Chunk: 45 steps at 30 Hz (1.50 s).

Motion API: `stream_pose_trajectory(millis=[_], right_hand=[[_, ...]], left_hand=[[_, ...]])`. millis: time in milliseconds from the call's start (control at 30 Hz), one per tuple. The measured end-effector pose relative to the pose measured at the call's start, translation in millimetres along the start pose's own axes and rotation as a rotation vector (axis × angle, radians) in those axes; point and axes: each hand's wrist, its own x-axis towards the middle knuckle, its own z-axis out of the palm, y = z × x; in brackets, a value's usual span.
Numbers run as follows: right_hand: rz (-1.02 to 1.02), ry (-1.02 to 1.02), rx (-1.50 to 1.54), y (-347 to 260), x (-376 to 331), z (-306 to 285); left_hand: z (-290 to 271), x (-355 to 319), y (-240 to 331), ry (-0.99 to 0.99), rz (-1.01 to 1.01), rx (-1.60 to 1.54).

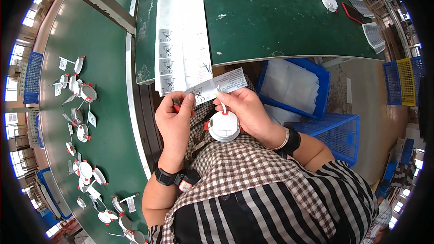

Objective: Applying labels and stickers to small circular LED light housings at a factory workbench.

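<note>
Your left hand (174, 115) and right hand (242, 108) both pinch paper label (217, 86), fingers closed, just above round white lamp (224, 126) in lap. Label seems not yet attached; many labelled lamps (83, 131) lie left of it.

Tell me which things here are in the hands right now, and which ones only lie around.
In hand:
- paper label strip, pinched by left hand and right hand
- round white lamp with its white cord, under the right hand

Lying about:
- stack of label sheets on the green table
- white lamps with tags on the left belt
- blue crates
</note>
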Motion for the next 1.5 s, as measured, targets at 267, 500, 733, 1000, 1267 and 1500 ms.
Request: stream_pose_trajectory(millis=[267, 500, 733, 1000, 1267, 1500], right_hand=[[0.042, 0.063, 0.045, 4, 6, 0], [0.052, 0.075, 0.068, 5, 7, -1], [-0.311, 0.075, -0.021, 0, 12, 6], [-0.582, 0.244, -0.403, -21, 1, 12], [-0.592, 0.214, -0.269, -12, 0, 5], [-0.492, 0.144, -0.129, -7, 3, 5]], left_hand=[[0, 0, 1, -0.003, -0.001, 0.007], [1, 0, -3, -0.009, 0.010, -0.045], [6, -1, 2, 0.010, -0.006, -0.032], [14, 0, 11, -0.041, -0.083, -0.174], [18, -2, 18, -0.089, -0.102, -0.199], [18, 1, 9, -0.031, 0.038, -0.133]])
